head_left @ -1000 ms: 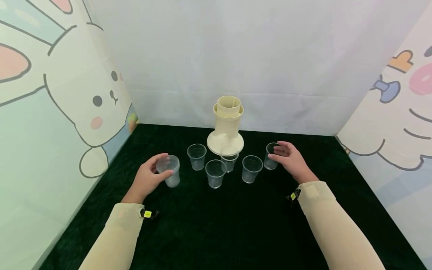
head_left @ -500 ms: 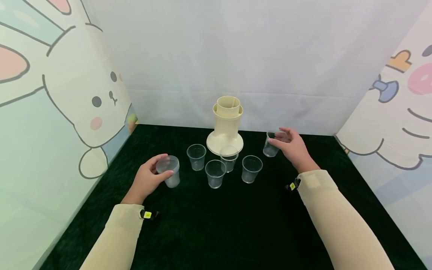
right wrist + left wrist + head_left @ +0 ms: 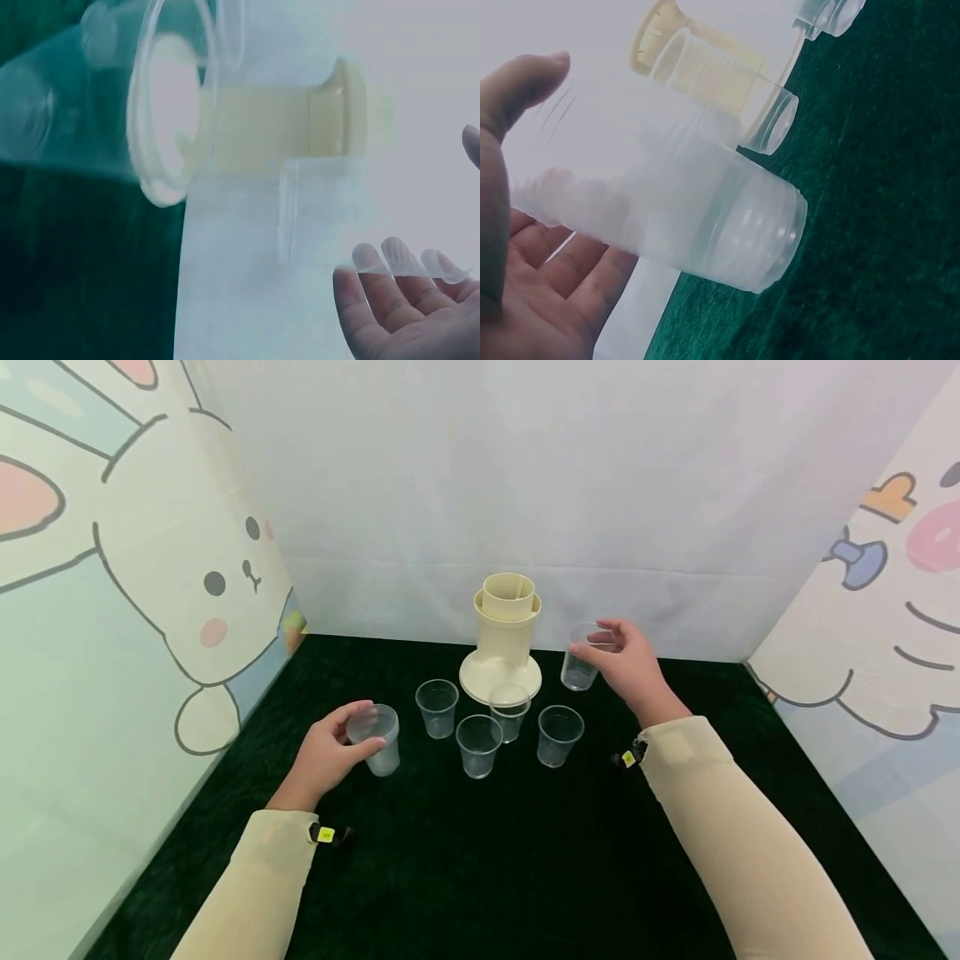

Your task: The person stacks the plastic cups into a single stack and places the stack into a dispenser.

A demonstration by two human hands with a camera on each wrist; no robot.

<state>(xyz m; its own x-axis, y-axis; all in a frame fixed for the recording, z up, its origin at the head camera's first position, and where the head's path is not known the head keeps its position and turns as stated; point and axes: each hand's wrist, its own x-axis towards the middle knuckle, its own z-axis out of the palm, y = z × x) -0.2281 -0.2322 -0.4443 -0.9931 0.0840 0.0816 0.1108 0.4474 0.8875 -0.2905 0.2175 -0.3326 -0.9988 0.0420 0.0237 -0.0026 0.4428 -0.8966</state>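
Clear cup (image 3: 577, 671) moved nearer the cream stand (image 3: 501, 647), right hand (image 3: 628, 665) pinching it, left hand (image 3: 325, 750) gripping a cup stack (image 3: 385, 758).

cup stack (image 3: 386, 758) in left grip (image 3: 326, 756), single cup (image 3: 579, 672) in right grip (image 3: 630, 668), four cups (image 3: 479, 753) between, cream pedestal (image 3: 503, 642) behind

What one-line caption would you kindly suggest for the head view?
Left hand holds stacked clear cups, right hand one cup; four cups and a cream stand between.
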